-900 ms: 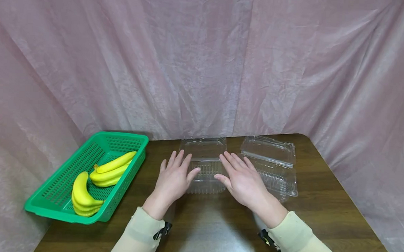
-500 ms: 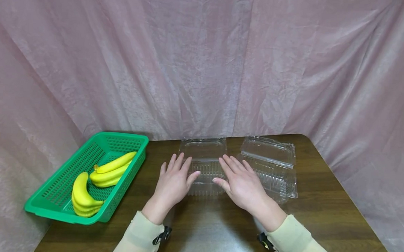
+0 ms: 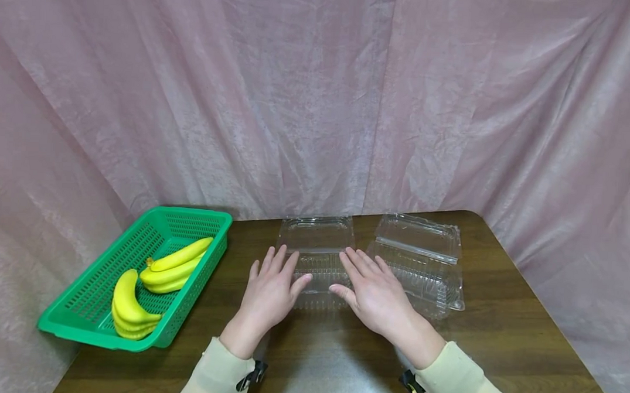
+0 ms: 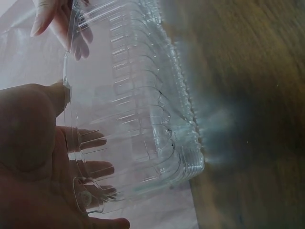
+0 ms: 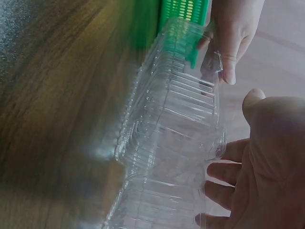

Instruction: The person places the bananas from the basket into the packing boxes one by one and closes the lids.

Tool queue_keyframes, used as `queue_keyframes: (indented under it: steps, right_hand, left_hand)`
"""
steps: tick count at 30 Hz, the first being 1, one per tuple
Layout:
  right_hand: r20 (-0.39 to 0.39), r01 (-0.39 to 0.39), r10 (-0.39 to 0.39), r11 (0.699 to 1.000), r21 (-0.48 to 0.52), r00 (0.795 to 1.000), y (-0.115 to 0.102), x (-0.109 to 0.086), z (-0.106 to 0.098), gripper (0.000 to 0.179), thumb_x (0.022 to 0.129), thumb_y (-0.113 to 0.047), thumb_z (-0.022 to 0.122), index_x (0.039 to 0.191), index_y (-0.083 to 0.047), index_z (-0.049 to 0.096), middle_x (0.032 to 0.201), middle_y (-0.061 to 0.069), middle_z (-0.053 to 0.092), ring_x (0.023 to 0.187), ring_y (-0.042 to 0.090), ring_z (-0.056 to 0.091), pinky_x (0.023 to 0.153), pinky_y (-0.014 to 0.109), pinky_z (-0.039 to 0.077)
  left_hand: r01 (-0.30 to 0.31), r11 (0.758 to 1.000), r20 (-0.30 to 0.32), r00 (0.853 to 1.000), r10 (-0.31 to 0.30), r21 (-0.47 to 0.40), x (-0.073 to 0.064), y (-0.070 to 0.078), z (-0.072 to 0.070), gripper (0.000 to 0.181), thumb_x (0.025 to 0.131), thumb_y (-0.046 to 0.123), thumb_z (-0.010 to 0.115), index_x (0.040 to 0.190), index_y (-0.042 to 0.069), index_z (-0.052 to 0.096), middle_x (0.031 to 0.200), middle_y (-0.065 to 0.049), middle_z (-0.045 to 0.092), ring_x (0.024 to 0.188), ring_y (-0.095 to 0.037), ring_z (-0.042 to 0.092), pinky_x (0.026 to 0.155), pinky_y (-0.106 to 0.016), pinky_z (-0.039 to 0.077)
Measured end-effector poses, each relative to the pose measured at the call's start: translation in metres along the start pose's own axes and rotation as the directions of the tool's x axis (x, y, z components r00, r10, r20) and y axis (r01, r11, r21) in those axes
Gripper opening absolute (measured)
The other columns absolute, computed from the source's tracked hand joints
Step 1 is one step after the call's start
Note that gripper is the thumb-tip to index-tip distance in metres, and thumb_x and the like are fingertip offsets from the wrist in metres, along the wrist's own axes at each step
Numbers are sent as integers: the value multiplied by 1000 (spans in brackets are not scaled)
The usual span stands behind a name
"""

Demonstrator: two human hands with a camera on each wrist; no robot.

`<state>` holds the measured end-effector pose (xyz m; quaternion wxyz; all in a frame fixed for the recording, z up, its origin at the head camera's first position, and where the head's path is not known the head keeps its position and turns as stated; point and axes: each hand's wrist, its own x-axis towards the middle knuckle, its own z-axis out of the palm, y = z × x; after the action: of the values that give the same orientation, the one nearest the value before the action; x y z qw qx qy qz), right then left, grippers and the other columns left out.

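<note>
An opened clear plastic clamshell container lies on the table in the head view, its lid folded back toward the curtain. My left hand is at the container's left end, fingers fairly straight and spread, palm down. On its right side is my right hand, likewise outstretched, its fingertips over the rim. Through the clear wall in the left wrist view, several left fingers show. In the right wrist view the right fingers are close against the container's edge; firm contact is hard to tell.
A second opened clear container lies just right, partly behind my right hand. At left stands a green perforated basket holding two bunches of bananas. A pink curtain hangs behind the wooden table.
Both hands have drawn back slightly toward me, still outstretched. The middle container's front edge also sits a little nearer. The basket and bananas stay in place.
</note>
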<state>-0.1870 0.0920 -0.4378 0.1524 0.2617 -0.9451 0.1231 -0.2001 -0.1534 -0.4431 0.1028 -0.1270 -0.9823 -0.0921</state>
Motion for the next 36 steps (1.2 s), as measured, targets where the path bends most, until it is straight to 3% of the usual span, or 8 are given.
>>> queue_keyframes:
  steps: [7,18,27,36]
  right_hand:
    - [34,0,0,1000,-6,999,-1,-4,3,76,102,-63,38,156,-9,39,161,10,31,148,28,31,117,56,24]
    - [14,57,-57,998,-16,998,-2,-13,12,77,101,-63,43,154,-7,42,160,12,35,145,32,35,116,57,26]
    - [65,45,-44,999,-15,997,0,-19,18,81,100,-67,39,156,-9,38,162,10,30,147,32,33,117,56,23]
    - [97,38,-36,999,-17,995,0,-22,25,82,99,-67,40,157,-9,37,163,10,29,148,31,31,116,56,27]
  left_hand:
    - [1,1000,-3,1000,-1,-19,-4,-1,2,68,100,60,49,151,14,50,159,-18,34,149,-40,22,111,-69,22]
    - [14,999,18,1000,-14,-32,-13,-4,7,71,100,64,45,151,15,49,160,-18,33,150,-41,20,112,-69,22]
    - [15,999,21,1000,-14,-42,-20,-7,14,69,100,62,45,151,15,49,160,-18,34,149,-41,22,112,-68,23]
    - [16,998,41,999,-13,-62,-22,-9,21,71,100,62,48,151,13,49,159,-21,33,149,-43,22,111,-68,25]
